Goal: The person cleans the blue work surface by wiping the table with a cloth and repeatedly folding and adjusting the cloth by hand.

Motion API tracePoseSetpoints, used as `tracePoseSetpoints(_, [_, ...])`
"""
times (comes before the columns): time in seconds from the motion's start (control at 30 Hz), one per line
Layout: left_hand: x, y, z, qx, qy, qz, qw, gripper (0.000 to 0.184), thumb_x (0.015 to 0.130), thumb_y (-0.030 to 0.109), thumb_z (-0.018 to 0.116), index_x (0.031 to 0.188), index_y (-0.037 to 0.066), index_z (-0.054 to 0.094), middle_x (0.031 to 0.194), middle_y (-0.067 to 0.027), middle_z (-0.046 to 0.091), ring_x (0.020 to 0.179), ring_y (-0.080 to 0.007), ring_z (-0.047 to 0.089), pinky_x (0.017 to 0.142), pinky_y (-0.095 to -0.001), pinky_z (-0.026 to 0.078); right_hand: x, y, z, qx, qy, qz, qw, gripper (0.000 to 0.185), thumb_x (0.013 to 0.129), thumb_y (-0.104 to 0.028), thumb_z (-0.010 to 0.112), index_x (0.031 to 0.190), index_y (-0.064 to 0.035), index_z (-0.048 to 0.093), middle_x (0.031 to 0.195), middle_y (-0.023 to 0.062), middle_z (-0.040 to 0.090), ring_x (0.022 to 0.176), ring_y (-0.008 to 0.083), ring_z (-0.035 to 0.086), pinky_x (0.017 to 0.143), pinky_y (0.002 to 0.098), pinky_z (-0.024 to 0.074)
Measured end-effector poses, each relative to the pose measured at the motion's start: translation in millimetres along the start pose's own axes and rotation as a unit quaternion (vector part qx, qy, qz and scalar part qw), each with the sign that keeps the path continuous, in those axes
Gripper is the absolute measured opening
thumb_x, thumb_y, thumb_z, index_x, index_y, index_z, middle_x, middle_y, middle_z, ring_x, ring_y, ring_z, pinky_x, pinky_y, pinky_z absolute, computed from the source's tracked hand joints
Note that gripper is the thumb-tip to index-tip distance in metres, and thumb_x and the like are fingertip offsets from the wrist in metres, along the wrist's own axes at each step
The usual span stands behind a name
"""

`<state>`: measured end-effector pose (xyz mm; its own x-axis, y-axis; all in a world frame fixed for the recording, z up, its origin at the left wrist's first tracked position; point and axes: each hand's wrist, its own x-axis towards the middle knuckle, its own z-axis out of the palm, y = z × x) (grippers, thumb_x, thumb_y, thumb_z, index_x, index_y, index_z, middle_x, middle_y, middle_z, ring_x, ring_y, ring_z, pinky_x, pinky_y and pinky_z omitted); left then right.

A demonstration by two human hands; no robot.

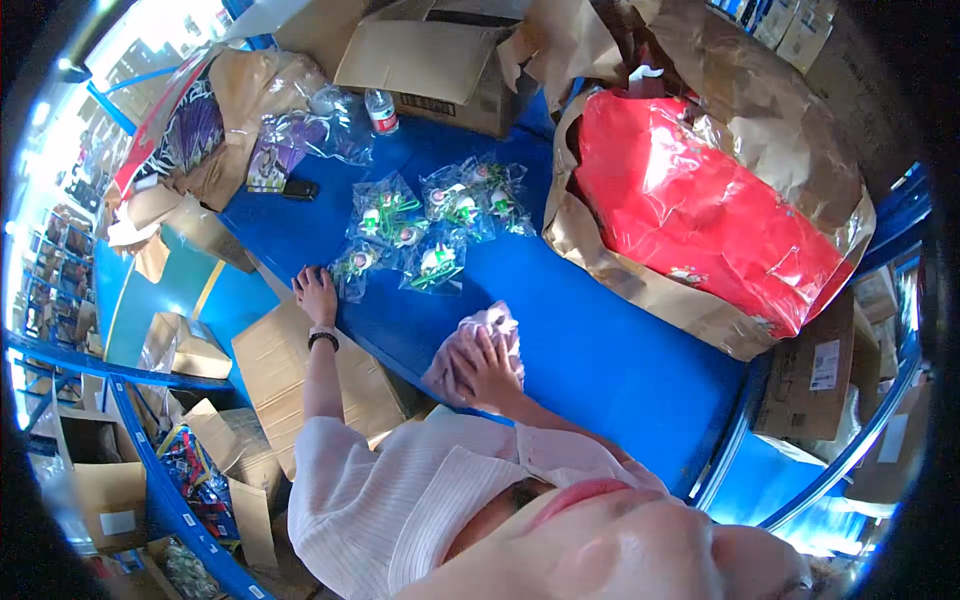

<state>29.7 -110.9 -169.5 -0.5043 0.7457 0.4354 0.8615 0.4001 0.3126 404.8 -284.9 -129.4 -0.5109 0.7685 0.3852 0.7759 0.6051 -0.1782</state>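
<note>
My left hand (pixel 317 294), with a dark bracelet at its wrist, rests at the edge of the blue table (pixel 590 330), its fingers apart and holding nothing. Its fingertips are close to a clear bag (pixel 354 264) with a small green and white item inside. My right hand (pixel 485 370) lies spread on top of a crumpled pinkish cloth (pixel 504 328) near the front edge. Several more clear bags (pixel 436 262) with green and white items lie beyond the hands.
A large brown paper wrap (pixel 640 300) around red plastic packaging (pixel 690 190) stands at the right. Toward the back are a cardboard box (pixel 425 60), a bottle (pixel 381 111) and a black object (pixel 300 189). A flattened carton (pixel 310 370) lies beside my left arm.
</note>
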Motion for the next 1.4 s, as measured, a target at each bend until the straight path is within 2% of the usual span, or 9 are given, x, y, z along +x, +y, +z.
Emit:
tracePoseSetpoints(0.2, [4,-12,0,-0.053,-0.031,0.005,0.998,0.031,0.091,0.039,0.047,0.113,0.020,0.058,0.133,-0.0015,0.050,0.128,-0.0372,0.037,0.099,-0.0522,0.034,-15,32,-12,0.111,-0.050,-0.020,0.992,0.069,0.076,-0.048,0.061,0.137,-0.0186,0.043,0.148,0.0079,0.032,0.134,0.0327,0.031,0.109,0.0552,0.0200])
tracePoseSetpoints(0.27, [3,-11,0,-0.042,-0.012,0.019,0.999,0.030,0.091,0.037,0.047,0.113,0.019,0.058,0.129,-0.0021,0.052,0.125,-0.0357,0.039,0.099,-0.0495,0.035,-32,59,-17,0.201,-0.091,0.072,0.973,0.063,0.079,-0.044,0.060,0.136,-0.0195,0.045,0.146,0.0036,0.037,0.134,0.0268,0.033,0.111,0.0510,0.0193])
tracePoseSetpoints(0.37, [2,-10,1,-0.022,0.052,0.055,0.997,0.026,0.091,0.031,0.048,0.110,0.018,0.060,0.119,-0.0039,0.057,0.114,-0.0310,0.047,0.099,-0.0413,0.036,-48,99,-53,0.086,-0.060,0.196,0.975,0.059,0.079,-0.036,0.060,0.133,-0.0171,0.048,0.142,0.0067,0.043,0.132,0.0289,0.036,0.110,0.0511,0.0222])
tracePoseSetpoints(0.43, [3,-9,-2,-0.031,0.031,0.042,0.998,0.027,0.091,0.033,0.048,0.111,0.018,0.060,0.122,-0.0029,0.056,0.118,-0.0316,0.044,0.099,-0.0431,0.035,-57,122,-70,0.011,0.017,0.239,0.971,0.061,0.076,-0.032,0.062,0.133,-0.0150,0.048,0.141,0.0071,0.044,0.132,0.0290,0.037,0.109,0.0509,0.0238])
tracePoseSetpoints(0.53, [3,-5,-9,-0.065,-0.028,-0.003,0.998,0.029,0.091,0.038,0.048,0.111,0.021,0.060,0.131,0.0000,0.051,0.129,-0.0335,0.036,0.102,-0.0484,0.033,-57,136,-71,-0.063,0.029,0.274,0.959,0.067,0.072,-0.029,0.064,0.135,-0.0126,0.046,0.144,0.0119,0.039,0.133,0.0348,0.033,0.109,0.0545,0.0216])
tracePoseSetpoints(0.77, [0,-8,-2,-0.080,-0.026,-0.001,0.996,0.028,0.091,0.036,0.048,0.110,0.020,0.061,0.130,-0.0008,0.052,0.128,-0.0336,0.038,0.100,-0.0485,0.034,-34,85,-43,-0.041,-0.012,0.207,0.977,0.075,0.073,-0.034,0.064,0.139,-0.0082,0.039,0.149,0.0209,0.023,0.135,0.0457,0.022,0.108,0.0623,0.0155])
tracePoseSetpoints(0.9, [10,-15,1,-0.075,-0.016,0.013,0.997,0.027,0.090,0.035,0.049,0.109,0.019,0.061,0.128,-0.0015,0.053,0.126,-0.0348,0.039,0.099,-0.0494,0.035,-6,30,-32,-0.014,-0.046,0.145,0.988,0.074,0.076,-0.036,0.061,0.140,-0.0085,0.038,0.150,0.0198,0.024,0.136,0.0448,0.021,0.108,0.0619,0.0156])
tracePoseSetpoints(1.03, [2,3,-9,-0.063,-0.005,-0.016,0.998,0.027,0.090,0.034,0.050,0.109,0.019,0.061,0.128,-0.0014,0.053,0.126,-0.0360,0.039,0.097,-0.0529,0.035,4,-2,-19,0.037,-0.044,0.063,0.996,0.073,0.076,-0.038,0.061,0.140,-0.0107,0.038,0.151,0.0176,0.023,0.138,0.0420,0.021,0.109,0.0597,0.0156])
tracePoseSetpoints(1.4, [0,5,-13,-0.072,0.006,-0.009,0.997,0.028,0.089,0.035,0.051,0.109,0.019,0.061,0.126,-0.0022,0.054,0.123,-0.0348,0.040,0.098,-0.0517,0.035,6,12,-25,0.076,-0.073,0.145,0.984,0.065,0.077,-0.038,0.063,0.137,-0.0213,0.044,0.149,0.0003,0.032,0.139,0.0240,0.027,0.113,0.0470,0.0181])
